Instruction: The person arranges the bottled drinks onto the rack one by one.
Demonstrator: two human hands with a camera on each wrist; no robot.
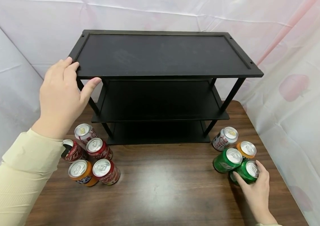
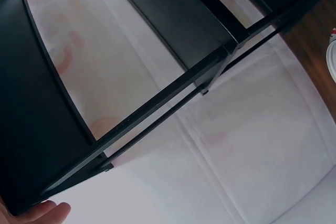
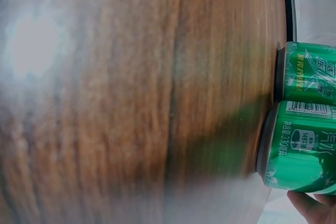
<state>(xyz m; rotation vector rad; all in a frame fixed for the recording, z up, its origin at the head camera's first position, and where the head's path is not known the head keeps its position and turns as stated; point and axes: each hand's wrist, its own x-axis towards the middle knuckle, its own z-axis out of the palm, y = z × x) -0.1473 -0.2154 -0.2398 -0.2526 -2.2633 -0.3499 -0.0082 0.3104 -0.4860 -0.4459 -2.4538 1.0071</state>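
My left hand (image 1: 61,91) rests on the left front corner of a black three-tier shelf (image 1: 160,56), fingers fairly straight and thumb spread along its front edge. In the left wrist view only fingertips (image 2: 52,213) show, touching the shelf's corner. At the right of the table, my right hand (image 1: 257,191) grips a green soda can (image 1: 244,172) between thumb and fingers. Beside it stand another green can (image 1: 226,161), an orange can (image 1: 246,148) and a silver Coca-Cola can (image 1: 224,138). The right wrist view shows the gripped can (image 3: 302,148) upright, close to the other green one.
On the left, below my forearm, several cans cluster: red cans (image 1: 110,174), an orange Fanta can (image 1: 84,174) and a whitish can (image 1: 86,133). The brown wooden table (image 1: 160,188) carries everything. Pale patterned cloth (image 1: 298,62) hangs behind and at both sides.
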